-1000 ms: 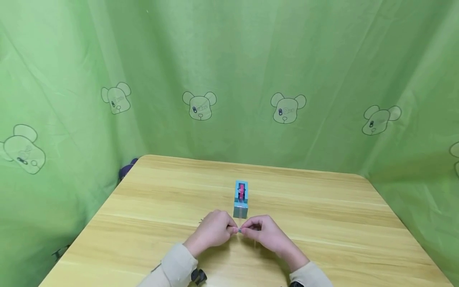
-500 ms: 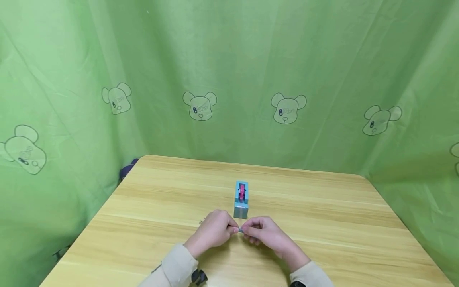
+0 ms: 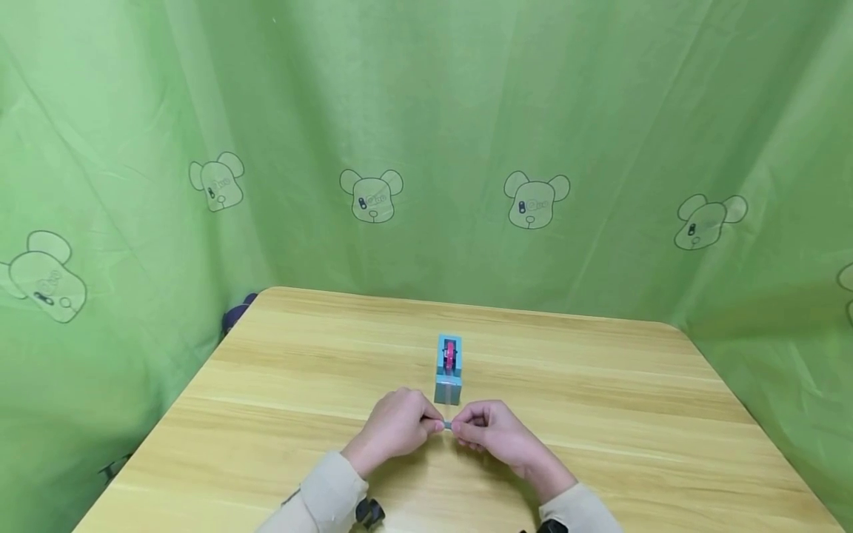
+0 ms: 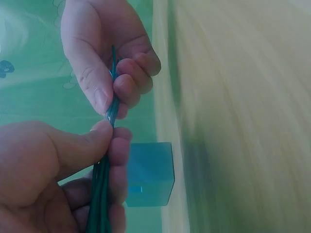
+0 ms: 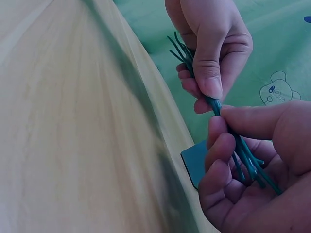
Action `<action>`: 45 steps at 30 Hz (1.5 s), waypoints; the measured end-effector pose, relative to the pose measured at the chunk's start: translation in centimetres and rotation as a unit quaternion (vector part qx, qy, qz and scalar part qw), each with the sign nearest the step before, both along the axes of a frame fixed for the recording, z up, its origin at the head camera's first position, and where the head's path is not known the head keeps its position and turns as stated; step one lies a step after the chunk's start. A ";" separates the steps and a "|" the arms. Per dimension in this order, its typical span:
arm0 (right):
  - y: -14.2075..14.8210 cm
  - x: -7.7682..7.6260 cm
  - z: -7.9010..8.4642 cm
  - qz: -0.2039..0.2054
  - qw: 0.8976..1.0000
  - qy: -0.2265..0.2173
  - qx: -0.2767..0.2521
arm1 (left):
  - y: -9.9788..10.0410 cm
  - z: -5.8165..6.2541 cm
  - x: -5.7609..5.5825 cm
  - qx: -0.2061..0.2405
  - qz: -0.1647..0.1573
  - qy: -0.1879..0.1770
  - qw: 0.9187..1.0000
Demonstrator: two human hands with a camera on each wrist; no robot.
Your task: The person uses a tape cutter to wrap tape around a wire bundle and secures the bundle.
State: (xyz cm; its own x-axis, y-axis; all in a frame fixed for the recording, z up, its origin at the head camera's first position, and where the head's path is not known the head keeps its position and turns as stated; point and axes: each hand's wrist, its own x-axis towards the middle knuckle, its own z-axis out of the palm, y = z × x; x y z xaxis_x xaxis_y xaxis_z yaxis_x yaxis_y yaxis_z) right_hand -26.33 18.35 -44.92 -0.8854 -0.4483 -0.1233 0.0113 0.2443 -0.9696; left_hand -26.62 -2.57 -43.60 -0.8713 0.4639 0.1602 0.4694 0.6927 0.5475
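A bundle of thin green wires [image 4: 100, 194] runs through both hands in front of the tape dispenser [image 3: 443, 392]. My left hand [image 3: 398, 423] pinches it between thumb and index finger, and loose wire ends [image 5: 179, 51] fan out behind that hand in the right wrist view. Close beside it, my right hand [image 3: 496, 438] pinches the same bundle, with more ends [image 5: 252, 165] lying across its palm. A clear strip of tape [image 3: 448, 406] stretches from the dispenser to the short stretch of bundle between the fingertips. How far the tape goes round the wires is hard to see.
The blue dispenser carries a pink tape roll [image 3: 449, 355] and stands on a wooden table [image 3: 600, 385]. A green curtain [image 3: 440, 111] with bear-head prints surrounds the table. Black wrist cameras or straps [image 3: 369, 512] sit at the sleeve cuffs.
My right fingertips have shifted slightly to the right, so a bit more of the bundle shows between the hands. Wire ends left of my left hand no longer show in the head view.
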 end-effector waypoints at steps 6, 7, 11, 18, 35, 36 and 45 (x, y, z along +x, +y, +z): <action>0.0 -0.3 -0.2 -0.008 0.999 0.033 0.014 | -0.4 0.0 -0.4 -0.010 -0.015 -0.021 1.000; 0.0 -0.3 -0.3 -0.009 0.999 0.042 0.017 | -0.5 0.0 -0.4 -0.013 -0.019 -0.024 0.999; -0.2 -0.5 -0.4 -0.016 0.997 0.073 0.025 | -0.6 0.1 -0.6 -0.022 -0.036 -0.038 0.998; -0.4 -0.3 -0.2 -0.031 0.994 0.098 0.042 | -0.6 0.0 -0.6 -0.025 -0.051 -0.061 0.997; -0.2 0.0 0.1 -0.033 0.998 0.051 0.034 | -0.3 -0.6 -0.7 -0.013 -0.037 -0.013 0.999; -0.1 0.0 0.1 -0.032 0.998 0.041 0.031 | -0.3 -0.6 -0.7 -0.011 -0.037 -0.012 0.999; 0.0 -0.2 0.3 -0.028 0.999 0.011 0.036 | -0.2 -0.7 -0.7 -0.009 -0.026 0.018 0.999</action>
